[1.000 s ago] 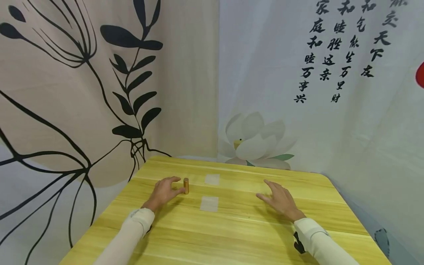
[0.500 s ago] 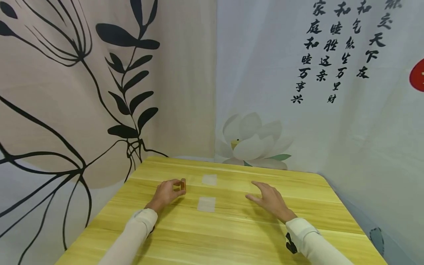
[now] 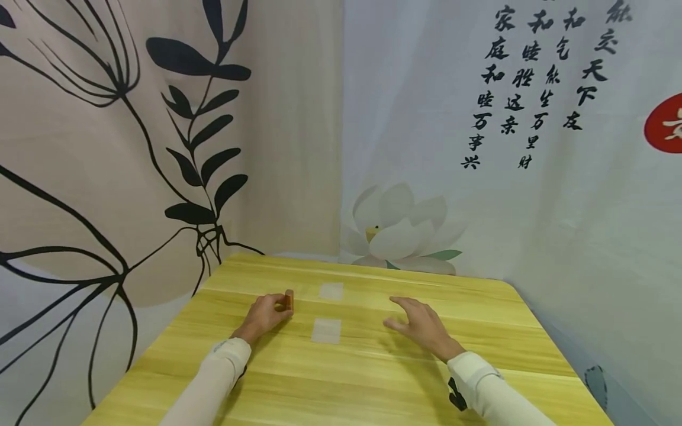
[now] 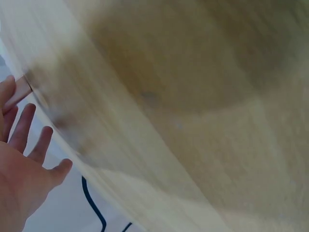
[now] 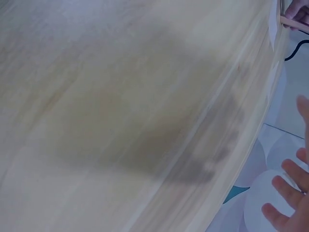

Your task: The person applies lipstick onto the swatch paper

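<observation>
A small copper-coloured cylinder (image 3: 289, 300) stands upright towards the back left of the wooden table (image 3: 346, 384). My left hand (image 3: 264, 313) pinches it from the left, thumb at the near side and fingers behind. In the left wrist view the cylinder (image 4: 20, 92) shows by the thumb at the left edge, while the other fingers (image 4: 24, 128) are spread. My right hand (image 3: 423, 328) hovers over the right part of the table, fingers apart and holding nothing. The right wrist view catches its spread fingers (image 5: 289, 191), with its shadow on the wood.
Two pale square patches, a far one (image 3: 331, 291) and a nearer one (image 3: 326, 331), lie on the table between the hands. Behind the table's back edge hangs a printed curtain (image 3: 293, 148) with plant and lotus drawings and black writing.
My left hand has moved right to the cylinder and its thumb and fingers have come round it. The cylinder keeps its place on the table. My right hand has drifted left.
</observation>
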The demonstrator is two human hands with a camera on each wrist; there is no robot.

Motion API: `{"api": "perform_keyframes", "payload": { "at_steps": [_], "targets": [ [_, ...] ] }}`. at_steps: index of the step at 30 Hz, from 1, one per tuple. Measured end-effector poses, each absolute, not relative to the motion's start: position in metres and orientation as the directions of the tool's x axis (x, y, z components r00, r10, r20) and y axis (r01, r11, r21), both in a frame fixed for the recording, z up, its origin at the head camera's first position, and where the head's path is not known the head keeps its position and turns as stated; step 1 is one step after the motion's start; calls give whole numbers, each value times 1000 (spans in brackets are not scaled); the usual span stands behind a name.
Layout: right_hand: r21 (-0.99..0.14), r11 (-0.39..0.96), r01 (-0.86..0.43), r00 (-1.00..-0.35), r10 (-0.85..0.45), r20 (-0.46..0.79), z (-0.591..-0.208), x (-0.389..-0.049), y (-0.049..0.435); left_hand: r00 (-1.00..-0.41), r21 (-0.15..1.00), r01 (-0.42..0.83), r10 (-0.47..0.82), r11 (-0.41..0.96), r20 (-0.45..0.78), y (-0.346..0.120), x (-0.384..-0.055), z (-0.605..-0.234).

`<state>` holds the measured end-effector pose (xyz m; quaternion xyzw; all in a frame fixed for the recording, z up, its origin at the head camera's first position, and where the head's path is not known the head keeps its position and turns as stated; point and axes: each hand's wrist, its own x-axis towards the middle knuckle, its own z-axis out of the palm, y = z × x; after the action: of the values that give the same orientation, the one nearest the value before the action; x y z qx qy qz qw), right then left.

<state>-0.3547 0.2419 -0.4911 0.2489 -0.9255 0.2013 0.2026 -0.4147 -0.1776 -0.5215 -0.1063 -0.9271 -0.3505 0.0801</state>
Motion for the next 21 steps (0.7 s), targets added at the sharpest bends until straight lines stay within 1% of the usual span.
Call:
{"api": "perform_keyframes", "payload": {
  "at_steps": [6, 11, 16, 21],
  "targets": [
    [-256, 797, -547, -792, -394, 467, -491, -352, 239, -954, 645, 293, 168, 706, 250, -174, -415, -522],
    [-262, 792, -551, -793, -398, 461, -491, -354, 236, -941, 642, 334, 202, 690, 273, -166, -411, -514],
    [-307, 775, -553, -802, -394, 449, -489, -357, 228, -922, 642, 387, 257, 662, 290, -149, -407, -498],
    [-398, 732, -553, -817, -385, 428, -482, -358, 207, -884, 610, 468, 331, 639, 331, -125, -402, -485]
  ]
}}
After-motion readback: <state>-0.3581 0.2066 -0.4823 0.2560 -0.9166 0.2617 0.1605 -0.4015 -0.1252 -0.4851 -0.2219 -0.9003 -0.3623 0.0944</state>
